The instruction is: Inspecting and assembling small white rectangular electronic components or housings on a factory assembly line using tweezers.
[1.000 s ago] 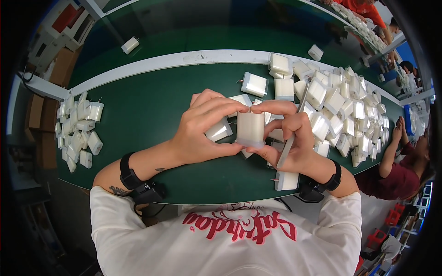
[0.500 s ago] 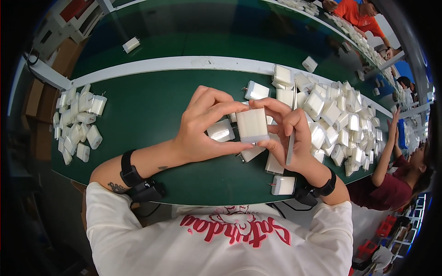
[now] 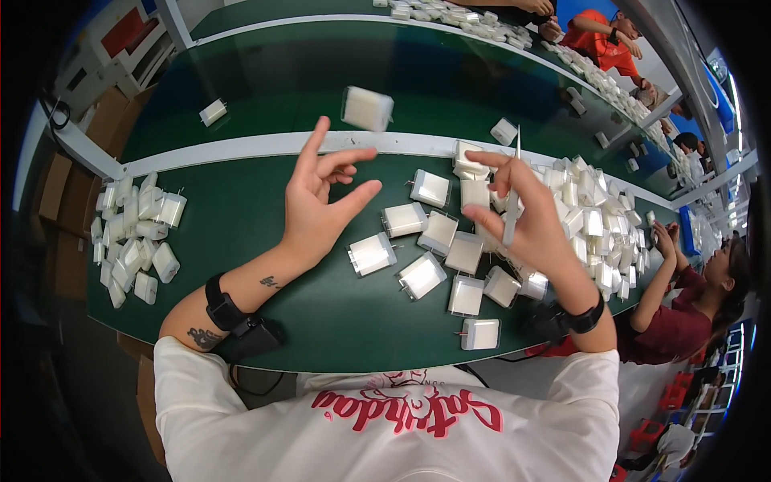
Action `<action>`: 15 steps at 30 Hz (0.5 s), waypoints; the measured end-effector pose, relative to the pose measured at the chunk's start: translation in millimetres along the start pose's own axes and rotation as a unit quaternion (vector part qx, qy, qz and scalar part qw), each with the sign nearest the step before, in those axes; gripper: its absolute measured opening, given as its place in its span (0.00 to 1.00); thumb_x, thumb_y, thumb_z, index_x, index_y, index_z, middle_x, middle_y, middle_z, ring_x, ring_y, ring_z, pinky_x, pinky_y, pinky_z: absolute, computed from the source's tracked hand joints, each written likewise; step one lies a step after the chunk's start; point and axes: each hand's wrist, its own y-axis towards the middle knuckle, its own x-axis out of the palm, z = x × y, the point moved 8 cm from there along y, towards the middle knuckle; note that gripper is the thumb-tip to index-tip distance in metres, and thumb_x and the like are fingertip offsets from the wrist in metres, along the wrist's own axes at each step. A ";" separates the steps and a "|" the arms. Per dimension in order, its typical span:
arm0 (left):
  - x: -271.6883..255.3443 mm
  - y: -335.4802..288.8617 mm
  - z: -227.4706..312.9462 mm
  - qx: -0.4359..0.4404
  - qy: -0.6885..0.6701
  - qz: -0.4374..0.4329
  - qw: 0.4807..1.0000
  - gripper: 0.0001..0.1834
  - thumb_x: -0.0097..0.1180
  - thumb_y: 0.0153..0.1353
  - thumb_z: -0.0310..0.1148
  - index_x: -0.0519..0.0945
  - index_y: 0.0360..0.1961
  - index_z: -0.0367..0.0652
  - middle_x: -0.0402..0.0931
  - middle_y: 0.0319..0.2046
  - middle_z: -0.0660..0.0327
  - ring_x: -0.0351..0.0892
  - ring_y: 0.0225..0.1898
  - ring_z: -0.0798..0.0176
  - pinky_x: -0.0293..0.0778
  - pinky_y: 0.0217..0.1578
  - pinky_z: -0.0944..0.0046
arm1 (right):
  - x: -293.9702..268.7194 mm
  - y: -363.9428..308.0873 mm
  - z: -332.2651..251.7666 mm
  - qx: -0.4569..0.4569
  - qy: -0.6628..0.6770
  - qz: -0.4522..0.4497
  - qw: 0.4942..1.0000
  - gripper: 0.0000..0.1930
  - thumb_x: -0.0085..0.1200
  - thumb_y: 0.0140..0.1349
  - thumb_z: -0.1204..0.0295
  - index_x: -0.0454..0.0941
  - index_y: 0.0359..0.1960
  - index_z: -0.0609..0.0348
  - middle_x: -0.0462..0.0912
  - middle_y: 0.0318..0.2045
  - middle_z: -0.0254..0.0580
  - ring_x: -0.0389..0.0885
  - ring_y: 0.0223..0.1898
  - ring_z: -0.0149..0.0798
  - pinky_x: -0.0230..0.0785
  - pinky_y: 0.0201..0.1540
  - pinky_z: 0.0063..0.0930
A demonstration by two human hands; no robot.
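My left hand [image 3: 317,197] is open, fingers spread, with nothing in it. Beyond its fingertips a cream-white boxy part [image 3: 368,108] in a clear casing, slightly blurred, appears over the dark green belt; whether it touches the belt I cannot tell. A pair of metal tweezers [image 3: 511,210] is tucked in my right hand [image 3: 526,209], whose thumb and forefinger are apart. Between and below my hands, several similar parts [image 3: 422,275] lie loose on the green table, some with thin metal pins. My right hand hovers over the left edge of a large heap of these parts [image 3: 593,221].
A smaller pile of the same parts [image 3: 132,229] sits at the table's left. A white rail [image 3: 265,147] divides the table from the belt [image 3: 265,80], which carries a few single parts. Co-workers are at the far right, one in orange [image 3: 598,44], one in dark red [image 3: 666,321].
My hands have separated and the part they held is now over the belt, out of my grasp. My left hand has opened; the tweezers stay in my right. The loose parts below are uncovered.
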 end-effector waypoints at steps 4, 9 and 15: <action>1.3 1.1 -9.3 -0.041 -0.044 -0.003 0.998 0.39 0.61 0.60 0.19 0.58 0.71 0.36 0.73 0.58 0.52 0.70 0.48 0.70 0.71 0.49 0.68 | -30.2 37.8 37.6 0.078 -0.101 -0.076 0.989 0.18 0.68 0.55 0.69 0.67 0.33 0.62 0.79 0.31 0.48 0.78 0.31 0.50 0.71 0.37 0.38; 11.3 -0.4 -3.6 -0.045 -0.027 -0.052 0.997 0.24 0.60 0.62 0.22 0.73 0.60 0.37 0.78 0.48 0.58 0.73 0.45 0.72 0.71 0.42 0.73 | -25.3 89.0 149.5 0.180 -0.247 -0.228 0.924 0.24 0.70 0.50 0.56 0.71 0.31 0.61 0.80 0.28 0.52 0.79 0.33 0.52 0.69 0.36 0.40; 19.3 -3.8 -4.7 -0.039 0.028 -0.093 0.995 0.13 0.58 0.64 0.22 0.79 0.49 0.36 0.80 0.43 0.59 0.79 0.47 0.68 0.73 0.45 0.70 | -3.2 95.3 206.8 0.158 -0.322 -0.272 0.893 0.27 0.72 0.42 0.56 0.72 0.35 0.61 0.83 0.35 0.55 0.82 0.39 0.55 0.73 0.40 0.42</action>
